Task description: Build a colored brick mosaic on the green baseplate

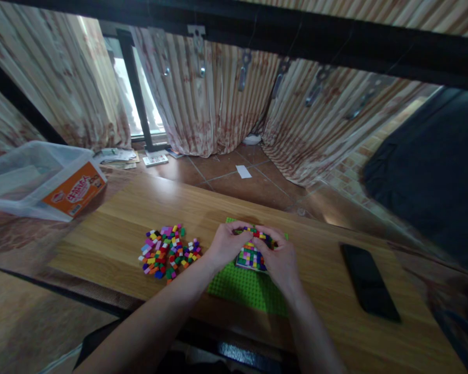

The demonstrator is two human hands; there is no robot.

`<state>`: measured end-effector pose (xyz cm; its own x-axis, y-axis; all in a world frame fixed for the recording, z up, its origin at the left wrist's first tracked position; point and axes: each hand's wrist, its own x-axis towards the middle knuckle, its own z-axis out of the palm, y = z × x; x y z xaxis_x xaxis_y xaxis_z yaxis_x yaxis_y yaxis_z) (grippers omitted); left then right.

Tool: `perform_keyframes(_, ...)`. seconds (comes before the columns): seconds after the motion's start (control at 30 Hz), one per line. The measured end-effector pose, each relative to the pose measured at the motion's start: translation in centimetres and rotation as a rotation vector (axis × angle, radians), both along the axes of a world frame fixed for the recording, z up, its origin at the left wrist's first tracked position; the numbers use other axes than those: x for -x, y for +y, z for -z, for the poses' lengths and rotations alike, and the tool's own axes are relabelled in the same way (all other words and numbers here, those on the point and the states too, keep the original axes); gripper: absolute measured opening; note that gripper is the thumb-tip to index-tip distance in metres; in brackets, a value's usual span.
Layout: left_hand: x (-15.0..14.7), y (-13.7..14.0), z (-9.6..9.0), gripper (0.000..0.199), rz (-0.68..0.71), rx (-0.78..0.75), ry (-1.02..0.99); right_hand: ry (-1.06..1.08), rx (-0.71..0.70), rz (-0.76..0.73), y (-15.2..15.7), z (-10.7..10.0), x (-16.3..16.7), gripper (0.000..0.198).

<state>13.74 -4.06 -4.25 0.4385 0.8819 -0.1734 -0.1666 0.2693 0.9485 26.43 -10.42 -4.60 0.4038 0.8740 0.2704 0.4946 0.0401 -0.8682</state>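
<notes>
Along the near edge of the wooden table (320,259), a green studded baseplate (245,291). Over its far half, the left hand (228,243) and right hand (281,259) are closed on 1 multicoloured brick build (250,256), gripping from either side. Toward the table's left edge, loose bricks (167,252); near its right edge, a black phone (369,281). Beyond the left edge, a translucent box (31,206); farther, striped curtains (234,104).

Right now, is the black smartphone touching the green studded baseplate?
Apart: the head view shows wooden tabletop between the black smartphone and the green studded baseplate.
</notes>
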Motion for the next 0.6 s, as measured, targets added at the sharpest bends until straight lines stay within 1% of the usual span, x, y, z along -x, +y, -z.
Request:
perform_keyframes(0.2,-0.2,-0.1,-0.1,0.014,-0.007,0.0,-0.016,-0.001,0.004,-0.003,-0.1,0.1,-0.1,0.024)
perform_keyframes(0.4,-0.3,-0.2,0.7,0.015,-0.024,-0.038,-0.008,-0.002,-0.013,0.003,-0.1,0.7,-0.1,0.025)
perform_keyframes(0.5,-0.3,-0.1,1.0,0.018,-0.015,-0.04,-0.011,-0.013,-0.028,0.013,-0.1,0.9,-0.2,0.025)
perform_keyframes(0.6,0.1,0.0,1.0,0.024,0.014,-0.006,-0.065,-0.005,-0.036,0.014,-0.1,1.0,-0.2,0.025)
